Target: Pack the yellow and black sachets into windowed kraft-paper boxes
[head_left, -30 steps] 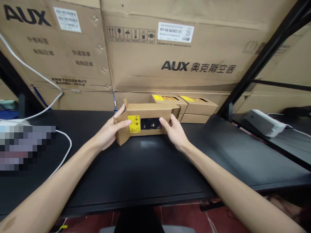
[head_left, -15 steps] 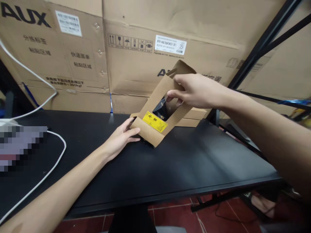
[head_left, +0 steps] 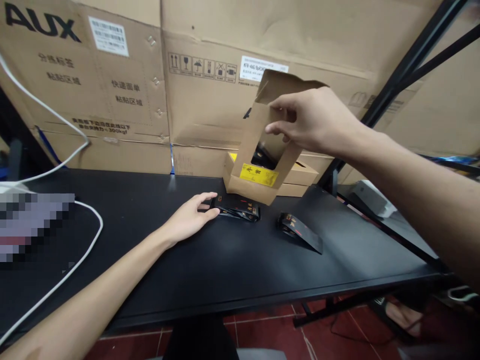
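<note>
On a black table (head_left: pixel 131 285), the open left hand (head_left: pixel 187 215) touches a black packet (head_left: pixel 236 206); a second packet (head_left: pixel 300 232) lies apart. Above, the right hand (head_left: pixel 315 117) grips a tilted kraft box (head_left: pixel 247 155), in front of AUX cartons (head_left: pixel 210 100).

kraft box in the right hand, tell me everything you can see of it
The kraft cardboard box is held up and tilted above the table by the right hand, whose fingers grip its upper part. Its top end stands open with a loose flap. A yellow label with black Chinese characters sits near the lower end, below a window showing a dark packet inside.
</note>
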`<control>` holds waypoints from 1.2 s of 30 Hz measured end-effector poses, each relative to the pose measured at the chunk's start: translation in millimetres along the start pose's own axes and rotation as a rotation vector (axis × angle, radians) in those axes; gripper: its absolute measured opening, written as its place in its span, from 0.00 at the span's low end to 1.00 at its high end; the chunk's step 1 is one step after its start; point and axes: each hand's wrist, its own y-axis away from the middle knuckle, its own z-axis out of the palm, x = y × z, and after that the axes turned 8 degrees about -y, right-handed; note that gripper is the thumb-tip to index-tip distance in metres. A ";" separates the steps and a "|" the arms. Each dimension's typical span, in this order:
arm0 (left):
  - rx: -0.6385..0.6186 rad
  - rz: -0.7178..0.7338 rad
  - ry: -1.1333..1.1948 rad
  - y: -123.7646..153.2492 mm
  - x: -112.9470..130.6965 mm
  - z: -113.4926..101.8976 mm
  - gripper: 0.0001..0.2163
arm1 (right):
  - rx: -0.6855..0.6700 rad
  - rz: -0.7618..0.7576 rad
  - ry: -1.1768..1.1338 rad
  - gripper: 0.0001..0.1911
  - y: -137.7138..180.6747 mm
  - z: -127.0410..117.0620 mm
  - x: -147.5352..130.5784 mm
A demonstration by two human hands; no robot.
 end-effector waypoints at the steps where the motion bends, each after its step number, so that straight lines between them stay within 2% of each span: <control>1: -0.001 0.006 -0.015 -0.3 -0.5 0.0 0.26 | 0.017 -0.005 0.000 0.05 1.4 2.6 1.5; 6: 0.009 0.043 -0.064 -1.8 -3.7 -0.7 0.25 | 0.054 0.035 0.009 0.05 8.7 9.8 5.5; 12: 0.026 0.067 -0.094 -4.6 -8.4 -0.9 0.24 | 0.142 0.023 0.004 0.04 13.3 4.6 8.4; 20: 0.054 0.061 -0.086 -4.1 -6.8 0.9 0.22 | 0.342 0.009 -0.056 0.06 14.5 -6.9 7.0; 22: 0.079 0.063 -0.059 -3.7 -5.4 2.1 0.22 | 0.437 0.024 -0.107 0.06 17.7 0.9 1.4; 25: 0.144 0.074 0.030 -3.3 -1.4 2.9 0.29 | 0.517 0.121 -0.297 0.07 26.4 28.9 -14.0; 27: 0.177 0.087 0.112 -3.0 2.5 0.4 0.32 | 0.443 0.249 -0.488 0.07 35.0 55.1 -28.2; 28: 0.184 0.094 0.166 -2.8 4.6 -2.2 0.32 | 0.356 0.313 -0.556 0.08 39.7 68.6 -35.9; 31: 0.201 0.088 0.432 -2.5 10.1 -14.5 0.31 | 0.188 0.452 -0.707 0.14 51.7 104.1 -57.4; 34: 0.285 0.083 0.648 -3.5 12.1 -27.2 0.25 | 0.106 0.548 -0.901 0.17 56.9 126.4 -70.6; 36: 0.355 0.103 0.647 -5.4 11.1 -32.6 0.21 | 0.061 0.597 -0.974 0.19 56.5 135.1 -73.6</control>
